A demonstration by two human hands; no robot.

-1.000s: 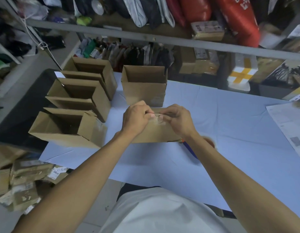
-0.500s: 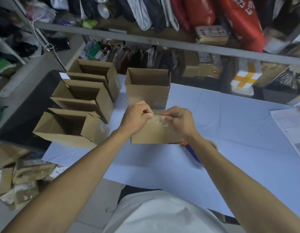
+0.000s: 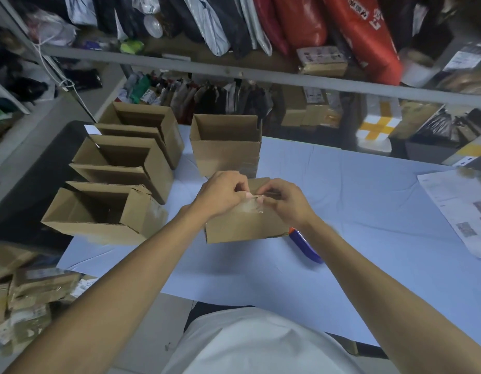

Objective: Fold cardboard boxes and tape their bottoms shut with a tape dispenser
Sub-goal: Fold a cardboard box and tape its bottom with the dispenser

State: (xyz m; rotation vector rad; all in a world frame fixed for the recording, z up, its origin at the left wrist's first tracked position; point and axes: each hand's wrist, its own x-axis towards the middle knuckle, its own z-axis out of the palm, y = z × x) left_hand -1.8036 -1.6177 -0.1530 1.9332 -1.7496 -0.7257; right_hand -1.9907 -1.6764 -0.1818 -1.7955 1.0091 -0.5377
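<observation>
A small brown cardboard box (image 3: 242, 229) stands on the light blue table (image 3: 369, 211) in front of me, its taped bottom facing up. My left hand (image 3: 220, 193) and my right hand (image 3: 284, 202) meet on its top edge, fingertips pinching a strip of clear tape (image 3: 251, 205) that runs down the near side. The tape dispenser's blue handle (image 3: 305, 245) pokes out from under my right forearm, just right of the box; the rest of it is hidden.
Three folded open boxes (image 3: 104, 211) stand in a row at the table's left edge, and one more open box (image 3: 226, 147) stands right behind my hands. Printed paper sheets (image 3: 460, 209) lie at the right. Shelves of parcels and bags (image 3: 315, 63) lie beyond the table.
Both hands stay together on the box's top edge, working the tape. The box and hands have barely shifted; the view has drifted slightly.
</observation>
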